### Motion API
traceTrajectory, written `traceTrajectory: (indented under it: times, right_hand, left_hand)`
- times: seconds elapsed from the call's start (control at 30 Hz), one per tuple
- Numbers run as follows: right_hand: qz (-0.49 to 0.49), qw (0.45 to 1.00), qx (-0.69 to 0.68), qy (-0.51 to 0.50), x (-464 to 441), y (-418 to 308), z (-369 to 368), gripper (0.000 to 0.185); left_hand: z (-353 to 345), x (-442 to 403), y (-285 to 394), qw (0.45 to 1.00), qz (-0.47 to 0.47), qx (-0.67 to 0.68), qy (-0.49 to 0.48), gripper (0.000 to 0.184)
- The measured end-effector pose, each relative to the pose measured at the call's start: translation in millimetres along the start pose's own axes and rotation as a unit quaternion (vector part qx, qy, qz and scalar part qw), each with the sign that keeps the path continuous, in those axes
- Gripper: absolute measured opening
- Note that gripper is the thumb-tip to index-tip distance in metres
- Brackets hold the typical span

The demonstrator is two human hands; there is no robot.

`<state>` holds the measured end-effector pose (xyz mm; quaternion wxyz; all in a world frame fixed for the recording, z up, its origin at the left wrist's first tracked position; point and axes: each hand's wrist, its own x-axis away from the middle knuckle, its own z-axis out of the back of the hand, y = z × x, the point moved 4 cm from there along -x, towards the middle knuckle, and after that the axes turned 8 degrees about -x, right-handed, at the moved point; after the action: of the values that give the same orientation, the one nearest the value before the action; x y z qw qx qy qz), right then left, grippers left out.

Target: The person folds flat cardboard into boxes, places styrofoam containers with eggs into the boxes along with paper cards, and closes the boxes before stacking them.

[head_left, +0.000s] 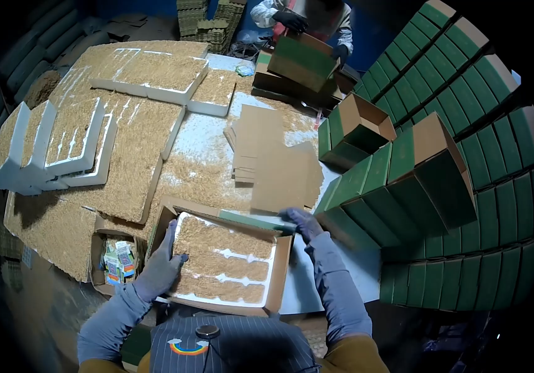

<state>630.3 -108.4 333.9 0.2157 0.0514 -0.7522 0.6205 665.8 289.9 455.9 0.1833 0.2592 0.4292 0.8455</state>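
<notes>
An open cardboard box [282, 267] stands in front of me, and inside it lies a white foam tray [272, 273] filled with tan shavings. My left hand [164, 264], in a grey glove, lies over the box's left side, its fingers along the tray edge. At the box's far right corner is my gloved right hand [304, 225], next to a green flap [251, 221]; whether its fingers grip anything is not clear. Flat cardboard sheets [279, 180] lie just beyond the box.
Shavings-filled trays [74, 137] cover the left side. A small box of colourful packets [119, 261] sits near my left forearm. Green boxes [366, 180] stand at right, before a tall stack [497, 143]. Across the table a person [316, 18] handles a green box [301, 62].
</notes>
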Motion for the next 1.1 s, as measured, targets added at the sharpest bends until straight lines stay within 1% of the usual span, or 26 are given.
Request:
traceTrajectory:
  times: [0.03,0.07,0.1,0.17,0.23,0.3,0.33,0.37,0.4,0.43,0.47,0.5,0.57,0.6,0.63,0.67,0.73,0.77,0.8,0.83,0.9,0.93,0.97,1.03,1.07,1.1]
  right_hand:
    - [0.053,0.984,0.138,0.101,-9.1,-13.8,13.4,0.035]
    - [0.045,0.956,0.200,0.210,-56.4,38.1,69.4,0.056]
    - [0.079,0.925,0.239,0.285,-57.2,25.3,67.3,0.084]
    - [-0.001,0.878,0.322,0.355,-106.3,87.9,124.3,0.098]
    - [0.069,0.948,0.114,0.289,-117.6,114.1,119.7,0.076]
    - [0.005,0.906,0.210,0.368,-110.8,93.3,113.4,0.064]
    - [0.037,0.908,0.189,0.372,-136.2,121.3,156.6,0.059]
    - [0.056,0.932,0.127,0.334,-130.2,107.5,156.1,0.051]
    - [0.069,0.951,0.063,0.296,-124.5,93.5,155.4,0.043]
    - [0.078,0.954,0.103,0.270,-121.4,85.5,168.9,0.036]
    - [0.129,0.945,0.005,0.299,-107.5,63.8,155.7,0.031]
    - [0.123,0.945,0.065,0.297,-78.5,17.0,126.3,0.028]
    - [0.195,0.939,0.118,0.258,-67.9,-6.1,152.8,0.034]
    - [0.226,0.925,0.146,0.268,-48.1,-19.1,145.7,0.033]
    - [0.255,0.910,0.175,0.277,-18.3,-44.4,113.7,0.033]
    - [0.240,0.915,0.165,0.281,6.1,-58.0,87.3,0.033]
    - [0.248,0.912,0.166,0.283,42.9,-66.0,61.2,0.033]
    - [0.256,0.911,0.163,0.277,58.1,-68.9,52.7,0.033]
    - [0.249,0.912,0.178,0.274,73.3,-70.6,48.1,0.034]
    - [0.252,0.909,0.178,0.281,88.0,-73.4,40.3,0.034]
    - [0.243,0.907,0.124,0.320,118.3,-75.8,26.8,0.036]
    - [0.241,0.909,0.119,0.319,131.9,-78.1,24.3,0.037]
    - [0.242,0.905,0.119,0.329,142.5,-76.8,24.3,0.037]
    - [0.250,0.897,0.149,0.333,160.7,-76.3,22.2,0.036]
    - [0.275,0.889,0.159,0.330,166.2,-76.7,14.7,0.037]
    - [0.276,0.886,0.159,0.336,172.6,-75.5,10.7,0.037]
  left_hand:
    - [-5.0,-1.0,-6.9,0.998,0.024,-0.055,0.018,0.066]
    - [-9.6,-1.3,-6.4,0.993,-0.019,-0.110,0.046,0.063]
    - [-12.6,0.8,-5.4,0.981,-0.052,-0.169,0.078,0.061]
    - [-17.4,7.3,-5.2,0.964,-0.124,-0.203,0.116,0.051]
    - [4.0,26.5,34.6,0.942,-0.161,-0.233,0.179,0.049]
    - [29.4,50.4,26.3,0.933,-0.101,-0.196,0.283,0.041]
    - [47.9,61.1,8.2,0.924,-0.005,-0.151,0.352,0.034]
    - [64.2,69.8,-16.2,0.901,0.082,-0.099,0.414,0.027]
    - [78.5,77.7,-55.9,0.880,0.131,-0.110,0.444,0.020]
    - [84.8,85.2,-99.1,0.883,0.193,-0.127,0.408,0.021]
    - [84.0,88.4,-129.4,0.888,0.235,-0.173,0.355,0.025]
    - [82.3,86.9,-152.9,0.889,0.272,-0.217,0.299,0.029]
    - [67.0,77.4,-172.9,0.899,0.250,-0.234,0.272,0.036]
    - [59.9,72.6,-174.3,0.901,0.208,-0.268,0.272,0.039]
    - [53.2,68.7,-182.2,0.905,0.201,-0.263,0.267,0.037]
    - [49.6,67.7,-193.5,0.909,0.198,-0.257,0.263,0.037]
    - [48.0,64.4,-212.0,0.915,0.185,-0.249,0.257,0.037]
    - [49.0,62.4,-223.3,0.928,0.209,-0.200,0.233,0.037]
    - [48.8,62.6,-227.3,0.938,0.234,-0.151,0.208,0.037]
    - [49.4,63.9,-225.2,0.940,0.226,-0.151,0.206,0.037]
    - [54.9,65.9,-206.7,0.941,0.180,-0.195,0.212,0.035]
    - [50.3,67.7,-207.0,0.917,0.154,-0.270,0.251,0.034]
    - [49.6,65.2,-199.6,0.920,0.145,-0.270,0.246,0.034]
    - [46.5,66.1,-184.3,0.902,0.172,-0.331,0.215,0.032]
    - [45.5,65.1,-183.2,0.901,0.173,-0.329,0.223,0.029]
    - [45.2,63.6,-184.6,0.902,0.167,-0.330,0.222,0.029]
